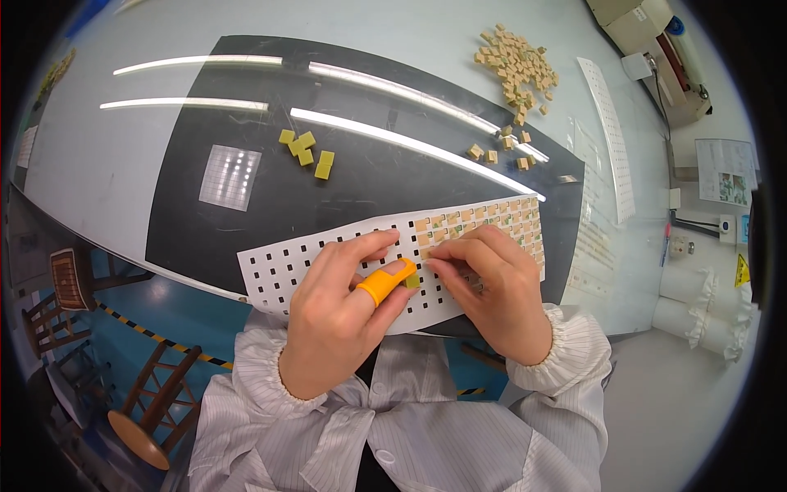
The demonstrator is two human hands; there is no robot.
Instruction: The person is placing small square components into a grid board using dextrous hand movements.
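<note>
From a pale striped jacket (270, 439), reaching over the white perforated sheet (275, 264): holding a yellow-green block (412, 280) in the left hand (332, 328) (wearing an orange finger sleeve (381, 284)), curling the right hand (502, 287) just beside tan pieces (492, 215), pinching anything or not, impossible to tell.

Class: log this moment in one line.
left hand: pinching yellow-green block | right hand: at white perforated sheet | tan pieces: on sheet's right part

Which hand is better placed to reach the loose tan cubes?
Probably the right hand: it's nearer the small tan cubes; the left hand, with an orange finger sleeve, pinches a yellow-green block.
</note>
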